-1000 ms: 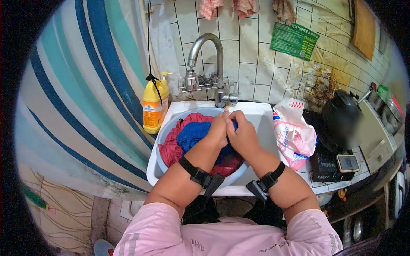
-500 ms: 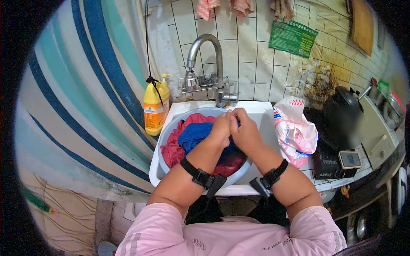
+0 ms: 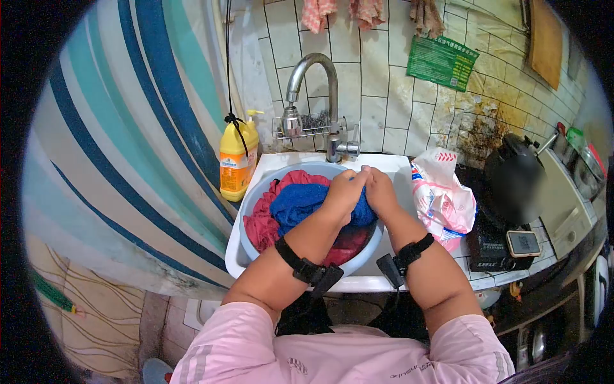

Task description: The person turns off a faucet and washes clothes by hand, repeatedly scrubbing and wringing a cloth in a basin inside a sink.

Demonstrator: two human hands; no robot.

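My left hand (image 3: 345, 193) and my right hand (image 3: 378, 193) are pressed together over a pale blue basin (image 3: 373, 240), fingers curled in. Both are closed on a wet-looking blue cloth (image 3: 295, 206), part of which shows beneath and between them. The cloth's bunched bulk lies to the left of my hands. Around it in the basin is crumpled dark red cloth (image 3: 258, 221), with more of it under dark water near the front. My fingertips are partly hidden behind the hands.
The basin stands in a white sink (image 3: 396, 168) below a curved metal faucet (image 3: 332, 96). A yellow pump bottle (image 3: 236, 163) is at the left. To the right are a plastic bag (image 3: 442, 195), a black stove (image 3: 489, 253) and a small device with a screen (image 3: 524, 243).
My hands have shifted slightly right and downward, and the right hand has turned. More blue cloth shows beneath them. The whole view has moved slightly.
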